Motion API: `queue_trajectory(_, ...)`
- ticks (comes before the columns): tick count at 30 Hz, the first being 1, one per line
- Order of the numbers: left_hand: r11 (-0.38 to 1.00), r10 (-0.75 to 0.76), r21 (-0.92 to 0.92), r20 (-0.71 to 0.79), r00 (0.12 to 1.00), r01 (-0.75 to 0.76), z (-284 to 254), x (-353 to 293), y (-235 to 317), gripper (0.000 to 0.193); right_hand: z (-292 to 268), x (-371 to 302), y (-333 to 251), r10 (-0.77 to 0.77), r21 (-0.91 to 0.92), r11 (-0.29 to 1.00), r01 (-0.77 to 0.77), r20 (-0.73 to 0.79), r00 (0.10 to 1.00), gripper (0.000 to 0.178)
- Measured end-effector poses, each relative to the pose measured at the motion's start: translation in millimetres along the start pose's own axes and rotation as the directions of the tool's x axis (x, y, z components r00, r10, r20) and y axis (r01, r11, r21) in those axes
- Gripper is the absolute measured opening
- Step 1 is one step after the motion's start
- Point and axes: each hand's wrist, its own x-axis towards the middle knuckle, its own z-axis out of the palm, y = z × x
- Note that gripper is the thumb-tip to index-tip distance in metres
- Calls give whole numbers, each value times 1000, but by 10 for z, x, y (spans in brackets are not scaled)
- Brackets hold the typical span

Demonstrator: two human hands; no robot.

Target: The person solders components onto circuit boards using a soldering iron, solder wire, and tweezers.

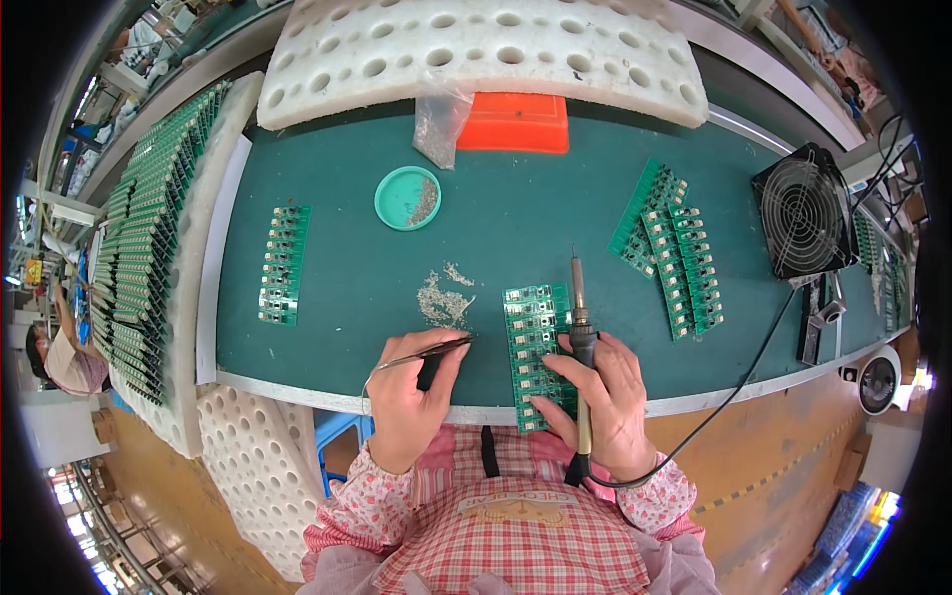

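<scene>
My left hand (405, 397) rests at the near edge of the bench (496, 213), its fingers pinching a pair of tweezers (421, 355) whose tips point right, toward a small heap of grey parts (441, 297) lying loose on the green mat. My right hand (605, 397) has its fingers wrapped around a soldering iron (579, 327), held upright with the tip pointing away from me; its black cord (734, 392) runs off to the right. The fingertips of that hand press on a green board (535, 342), which lies between my two hands, just right of the tweezers' tips, and reaches to the bench's near edge.

Farther back sits a round green dish (407, 197) with some grey parts in it, and behind that a clear bag (438, 124) leans beside an orange box (516, 122). A single strip of boards (285, 264) lies well to the left, and a pile of strips (669, 243) lies to the right, near a black fan (805, 213). White foam trays (476, 50) with round holes stretch across the back, and another tray (203, 198) at the left carries a long row of boards (144, 233). I wear a red checked apron (506, 545) over flowered sleeves.
</scene>
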Motion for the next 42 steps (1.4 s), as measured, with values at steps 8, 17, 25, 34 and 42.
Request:
queue_trajectory(8,1000,8,20,23,1000,-9,7,7,22,13,5,-12,8,-11,-2,1000,11,4,1000,50)
queue_trajectory(17,1000,8,9,12,1000,-8,15,-2,-11,12,-7,-8,0,-9,-4,1000,9,12,1000,50)
queue_trajectory(25,999,34,8,6,999,-34,29,-3,-33,12,-2,-9,7,-15,-1,1000,15,10,1000,51)
queue_trajectory(34,997,68,45,10,998,-68,29,25,9,13,-38,1,15,-6,12,1000,6,16,1000,49)
queue_trajectory(42,993,102,-64,47,994,-99,193,181,163,13,-182,-32,62,12,-63,998,-8,64,998,47)
